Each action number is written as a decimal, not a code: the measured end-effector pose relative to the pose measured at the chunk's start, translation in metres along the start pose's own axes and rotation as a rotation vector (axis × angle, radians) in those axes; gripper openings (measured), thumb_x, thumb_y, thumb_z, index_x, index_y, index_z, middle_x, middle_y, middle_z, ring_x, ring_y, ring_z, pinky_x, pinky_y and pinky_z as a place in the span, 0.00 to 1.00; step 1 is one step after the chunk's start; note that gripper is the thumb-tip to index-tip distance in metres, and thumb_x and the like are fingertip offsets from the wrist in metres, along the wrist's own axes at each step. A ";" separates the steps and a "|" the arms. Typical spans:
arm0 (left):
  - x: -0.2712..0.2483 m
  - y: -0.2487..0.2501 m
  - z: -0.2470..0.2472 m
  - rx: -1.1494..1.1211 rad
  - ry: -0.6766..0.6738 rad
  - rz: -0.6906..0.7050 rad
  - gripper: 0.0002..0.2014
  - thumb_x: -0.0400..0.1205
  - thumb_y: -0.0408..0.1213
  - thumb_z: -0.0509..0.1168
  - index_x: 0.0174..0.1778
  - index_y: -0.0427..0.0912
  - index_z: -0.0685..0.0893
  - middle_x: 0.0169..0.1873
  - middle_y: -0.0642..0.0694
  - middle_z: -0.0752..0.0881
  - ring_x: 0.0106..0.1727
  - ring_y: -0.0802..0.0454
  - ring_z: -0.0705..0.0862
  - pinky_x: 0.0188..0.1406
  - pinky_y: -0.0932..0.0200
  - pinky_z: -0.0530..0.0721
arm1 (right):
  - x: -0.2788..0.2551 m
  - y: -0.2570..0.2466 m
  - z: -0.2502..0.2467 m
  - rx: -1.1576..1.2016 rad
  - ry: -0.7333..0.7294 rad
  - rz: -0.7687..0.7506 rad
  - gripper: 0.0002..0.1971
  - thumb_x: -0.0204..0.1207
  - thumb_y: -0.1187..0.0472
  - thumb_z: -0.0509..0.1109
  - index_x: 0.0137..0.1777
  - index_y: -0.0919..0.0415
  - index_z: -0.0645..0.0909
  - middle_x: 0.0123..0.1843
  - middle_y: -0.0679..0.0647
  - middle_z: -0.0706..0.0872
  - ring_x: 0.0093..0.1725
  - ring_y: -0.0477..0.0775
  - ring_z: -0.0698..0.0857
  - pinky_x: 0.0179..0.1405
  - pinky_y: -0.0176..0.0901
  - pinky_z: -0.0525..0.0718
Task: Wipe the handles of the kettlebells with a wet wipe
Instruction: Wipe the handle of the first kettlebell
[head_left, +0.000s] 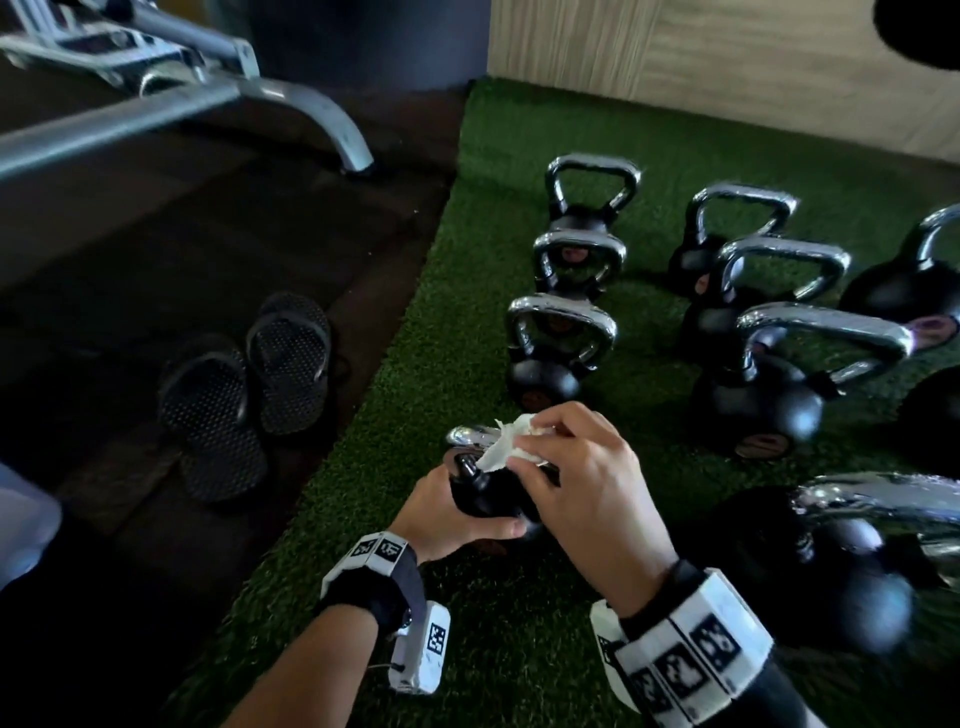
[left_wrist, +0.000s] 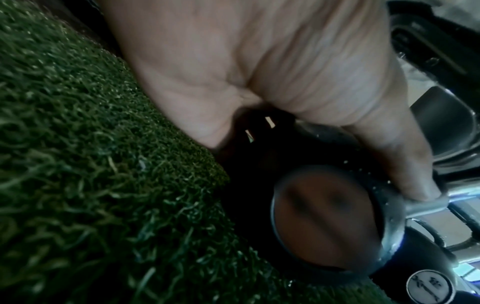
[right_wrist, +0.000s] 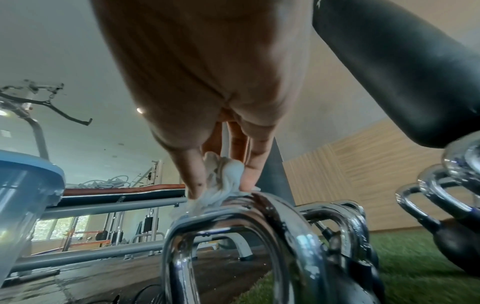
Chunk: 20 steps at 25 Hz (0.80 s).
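Observation:
A small black kettlebell (head_left: 485, 499) with a chrome handle (head_left: 470, 435) stands on the green turf close in front of me. My left hand (head_left: 457, 514) grips its round body from the left, the thumb lying across the near side (left_wrist: 405, 164). My right hand (head_left: 576, 467) pinches a crumpled white wet wipe (head_left: 511, 441) and presses it onto the top of the chrome handle (right_wrist: 233, 218). In the right wrist view the wipe (right_wrist: 223, 181) is bunched between thumb and fingers. Several more black kettlebells (head_left: 561, 353) with chrome handles stand in rows beyond and to the right.
The green turf (head_left: 415, 395) ends at dark rubber flooring on the left, where a pair of black sandals (head_left: 244, 389) lies. A grey bench frame (head_left: 291, 104) crosses the far left. A wooden wall (head_left: 727, 62) runs behind. A translucent blue-lidded container (right_wrist: 26, 197) stands at my left.

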<state>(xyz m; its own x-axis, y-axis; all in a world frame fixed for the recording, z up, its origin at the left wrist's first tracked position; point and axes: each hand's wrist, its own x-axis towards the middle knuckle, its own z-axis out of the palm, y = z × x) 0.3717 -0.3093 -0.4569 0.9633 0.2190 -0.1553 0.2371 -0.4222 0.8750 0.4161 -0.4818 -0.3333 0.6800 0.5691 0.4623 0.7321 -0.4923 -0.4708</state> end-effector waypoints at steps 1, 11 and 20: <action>0.000 -0.001 0.001 -0.004 0.006 0.000 0.25 0.57 0.61 0.84 0.49 0.69 0.86 0.44 0.68 0.91 0.49 0.73 0.87 0.49 0.66 0.81 | 0.003 -0.002 0.002 -0.030 -0.005 -0.043 0.04 0.70 0.67 0.81 0.40 0.57 0.92 0.47 0.49 0.87 0.46 0.52 0.85 0.48 0.44 0.87; 0.001 -0.007 0.004 -0.062 -0.026 0.022 0.34 0.61 0.59 0.86 0.63 0.65 0.84 0.56 0.66 0.90 0.60 0.71 0.86 0.66 0.57 0.83 | 0.006 0.012 -0.017 -0.095 -0.161 0.091 0.06 0.70 0.69 0.78 0.40 0.57 0.93 0.38 0.51 0.85 0.39 0.54 0.85 0.39 0.51 0.87; 0.000 -0.008 0.005 -0.054 0.025 0.010 0.35 0.58 0.62 0.86 0.62 0.66 0.84 0.55 0.68 0.90 0.60 0.73 0.85 0.68 0.55 0.84 | -0.037 0.036 -0.017 0.057 0.137 0.200 0.10 0.64 0.73 0.85 0.40 0.58 0.93 0.38 0.45 0.89 0.39 0.38 0.87 0.40 0.20 0.78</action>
<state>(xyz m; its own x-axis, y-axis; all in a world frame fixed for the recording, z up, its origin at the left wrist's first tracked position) 0.3703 -0.3106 -0.4660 0.9621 0.2366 -0.1354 0.2192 -0.3763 0.9002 0.4178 -0.5314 -0.3546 0.8131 0.3676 0.4514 0.5816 -0.5457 -0.6033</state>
